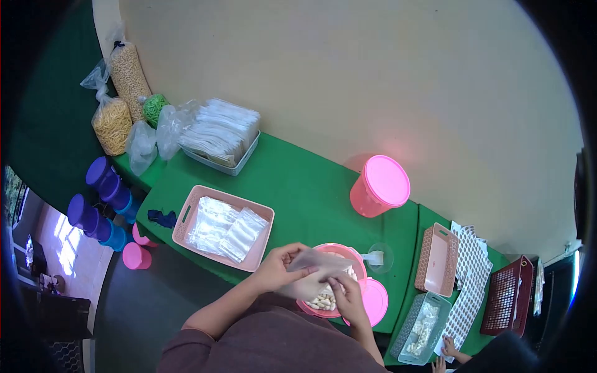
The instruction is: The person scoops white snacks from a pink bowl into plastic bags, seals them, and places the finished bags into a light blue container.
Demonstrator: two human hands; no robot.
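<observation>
A clear plastic bag [308,280] is stretched between my two hands, over a pink tub [352,251] of pale snack pieces [323,301]. My left hand [283,268] grips the bag's left side, with the thumb laid across it. The fingers of my right hand [346,298] pinch its lower right edge. A pink lid [375,301] lies partly beneath the tub's right side. To the left, a pink tray [267,219] holds stacks of flat clear bags [214,225]. Whether anything is inside the held bag is unclear.
A closed pink tub [380,186] stands near the wall. Baskets [436,260] and a blue-grey tray [425,326] sit right, near another person's hands [449,348]. Filled snack bags [129,81], a basket of white packets [221,132] and purple tubs [99,186] are left.
</observation>
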